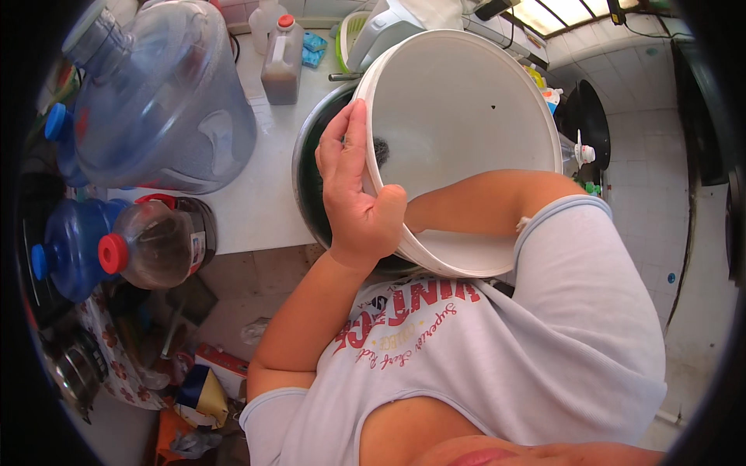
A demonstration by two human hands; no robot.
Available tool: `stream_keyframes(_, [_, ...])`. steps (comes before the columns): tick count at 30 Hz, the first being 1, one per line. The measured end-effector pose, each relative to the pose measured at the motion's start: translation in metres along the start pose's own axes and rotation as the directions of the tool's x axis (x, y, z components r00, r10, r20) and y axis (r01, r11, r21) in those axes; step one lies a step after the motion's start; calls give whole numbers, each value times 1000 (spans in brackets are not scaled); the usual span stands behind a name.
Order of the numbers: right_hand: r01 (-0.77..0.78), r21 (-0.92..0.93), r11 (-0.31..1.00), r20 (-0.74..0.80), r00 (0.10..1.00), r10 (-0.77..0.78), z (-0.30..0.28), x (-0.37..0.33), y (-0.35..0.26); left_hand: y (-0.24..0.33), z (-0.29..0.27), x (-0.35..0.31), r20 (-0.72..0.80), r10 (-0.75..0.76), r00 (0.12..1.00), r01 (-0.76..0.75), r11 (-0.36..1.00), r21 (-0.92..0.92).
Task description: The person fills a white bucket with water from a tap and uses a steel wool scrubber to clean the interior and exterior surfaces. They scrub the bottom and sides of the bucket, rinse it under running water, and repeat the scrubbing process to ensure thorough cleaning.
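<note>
Left hand (361,182): laid along the left rim of the white bucket (466,101); fingers near straight and close together, thumb spread apart; not clenched
Bucket: tilted, mouth toward the person, over a round basin (298,171); whether it rested in the basin, could not tell
Dark clump (381,151): inside the bucket, just beside the left rim; maybe a scrubber
Right forearm (482,198): reached across into the bucket; right hand hidden behind the left one, so could not tell whether it gripped anything
Good handling: bracing the rim firmly with the left hand probably mattered most, as a round bucket could roll; right arm likely worked best with short, even strokes
Counter (268,194): white; big clear water jug (163,116) at left, red-capped handled jug (163,245) near its front edge, small bottle of brown liquid (281,78) further back, blue packet (314,50) beside it
Room: cluttered boxes (221,369) low at left; barred window (563,12) top right; black wok (590,124) against the tiled wall (641,147) at right
</note>
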State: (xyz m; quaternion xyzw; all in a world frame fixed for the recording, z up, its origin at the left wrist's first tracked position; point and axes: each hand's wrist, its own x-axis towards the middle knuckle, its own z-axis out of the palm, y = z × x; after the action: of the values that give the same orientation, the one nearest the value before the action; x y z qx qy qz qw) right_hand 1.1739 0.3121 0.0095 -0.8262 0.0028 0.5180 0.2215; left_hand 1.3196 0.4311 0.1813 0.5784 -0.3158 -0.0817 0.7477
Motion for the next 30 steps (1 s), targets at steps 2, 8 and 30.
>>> stream_keyframes(2, [52, 160, 986, 297, 950, -98, -28, -54, 1, -2, 0, 1, 17, 54, 998, -55, 998, 27])
stream_keyframes(8, [-288, -902, 322, -194, 936, 293, -125, -171, 107, -6, 4, 1, 7, 98, 995, -99, 994, 44])
stream_keyframes(30, [-729, -64, 682, -306, 665, 682, -33, -11, 89, -9, 7, 0, -25, 67, 997, -64, 994, 84])
